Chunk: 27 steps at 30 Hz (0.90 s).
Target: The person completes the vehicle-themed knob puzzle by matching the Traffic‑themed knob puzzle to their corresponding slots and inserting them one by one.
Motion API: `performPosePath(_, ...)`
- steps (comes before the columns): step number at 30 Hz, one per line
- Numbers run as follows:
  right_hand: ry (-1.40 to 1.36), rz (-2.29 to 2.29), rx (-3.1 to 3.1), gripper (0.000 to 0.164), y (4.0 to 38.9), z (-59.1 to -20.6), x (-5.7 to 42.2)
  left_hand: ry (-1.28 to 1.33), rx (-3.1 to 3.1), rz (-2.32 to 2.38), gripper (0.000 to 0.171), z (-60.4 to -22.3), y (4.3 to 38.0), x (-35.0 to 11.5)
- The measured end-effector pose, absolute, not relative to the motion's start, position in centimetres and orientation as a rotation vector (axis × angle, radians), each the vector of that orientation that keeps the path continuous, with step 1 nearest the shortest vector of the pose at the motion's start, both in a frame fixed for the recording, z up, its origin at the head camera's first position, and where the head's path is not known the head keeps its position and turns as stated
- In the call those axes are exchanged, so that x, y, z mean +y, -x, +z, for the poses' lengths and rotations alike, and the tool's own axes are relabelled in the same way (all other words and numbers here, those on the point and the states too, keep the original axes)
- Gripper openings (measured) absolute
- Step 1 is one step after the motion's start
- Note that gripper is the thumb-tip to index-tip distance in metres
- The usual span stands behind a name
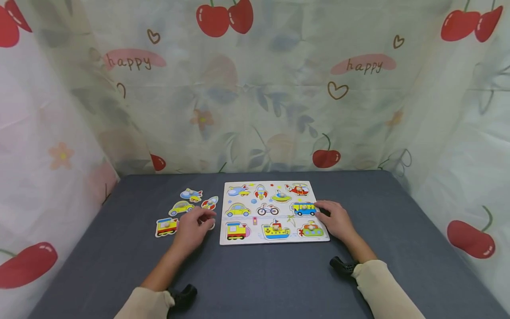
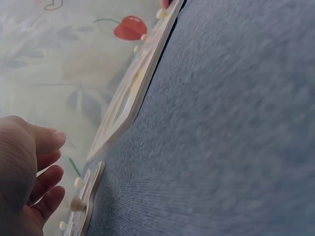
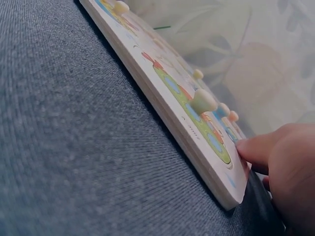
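Note:
A wooden knob puzzle board [image 1: 255, 186] with printed vehicles lies flat on the table. Knobbed bus [image 1: 304, 208], ship [image 1: 276, 230], submarine [image 1: 310, 229], flying saucer [image 1: 281, 196] and helicopter [image 1: 297, 189] pieces sit in it. My right hand [image 1: 338, 220] rests at the board's right edge, its thumb [image 3: 253, 147] touching the top beside the submarine. Left of the board, my left hand [image 1: 192, 228] hovers, fingers loosely bent, with nothing between them in the left wrist view. Close under it lies a loose knobbed piece [image 2: 84, 209], mostly hidden in the head view.
Around the left hand lie loose airplane [image 1: 191, 194], car [image 1: 180, 208], rocket [image 1: 210, 203] and train [image 1: 165, 227] pieces. A dark grey cloth [image 1: 263, 279] covers the table. Cherry-patterned curtains [image 1: 255, 110] stand behind and at both sides.

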State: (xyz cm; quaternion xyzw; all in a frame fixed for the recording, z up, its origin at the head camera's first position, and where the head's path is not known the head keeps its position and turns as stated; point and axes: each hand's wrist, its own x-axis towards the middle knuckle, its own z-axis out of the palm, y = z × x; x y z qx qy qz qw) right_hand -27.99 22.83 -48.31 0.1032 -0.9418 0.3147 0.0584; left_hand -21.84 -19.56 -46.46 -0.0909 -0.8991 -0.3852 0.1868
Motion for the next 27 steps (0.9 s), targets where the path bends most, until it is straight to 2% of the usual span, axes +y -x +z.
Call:
performPosePath(5, -0.308, 0.961, -2.853, 0.04, 28.0, -48.4, 22.8, 0.227, -2.536, -1.044, 0.015, -46.4, 22.8, -19.9)
performPosePath(15, -0.358, 0.952, -2.826, 0.039, 27.8, -48.7, 22.9, 0.108, -2.626, -0.967, 0.025, -46.8, 24.8, -20.8)
performPosePath(27, -0.384, 0.942, -2.806, 0.038, 27.6, -48.7, 22.8, 0.201, -2.807, -0.926, 0.036, -46.5, 26.7, -21.4)
